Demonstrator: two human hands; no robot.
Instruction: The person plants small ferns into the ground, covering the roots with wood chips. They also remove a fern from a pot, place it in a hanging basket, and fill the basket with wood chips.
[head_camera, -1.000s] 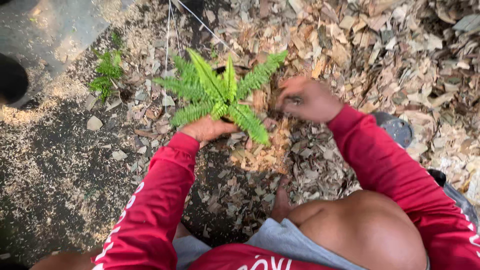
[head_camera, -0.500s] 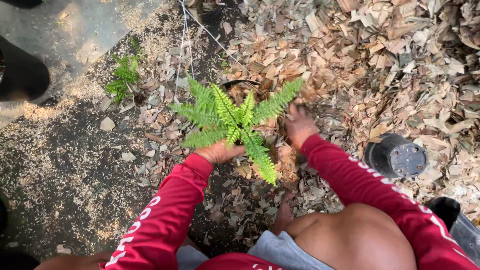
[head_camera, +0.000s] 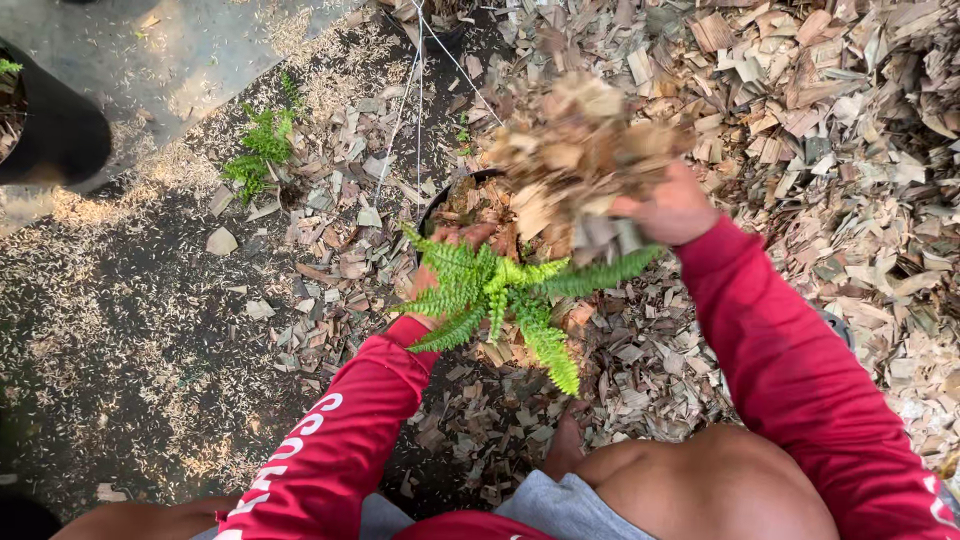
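Note:
A small green fern (head_camera: 495, 295) stands over a black pot (head_camera: 447, 197) partly filled with dry wood chips. My left hand (head_camera: 440, 262), in a red sleeve, is under the fronds and grips the fern at its base; the fronds hide most of the hand. My right hand (head_camera: 668, 210) is raised above the pot's right side, shut on a big handful of brown chips (head_camera: 575, 150) that blurs in the air. The pot's rim shows only at the back left.
A thick heap of wood chips (head_camera: 830, 150) covers the ground to the right and behind. Dark ground strewn with fine husks (head_camera: 130, 330) lies left. A second small fern (head_camera: 262, 150) grows at upper left. Thin strings (head_camera: 418, 90) run up from the pot. My bare knee (head_camera: 720, 490) is below.
My right hand has left the ground beside the fern and risen with a handful of chips over the pot. My left hand stays at the fern's base.

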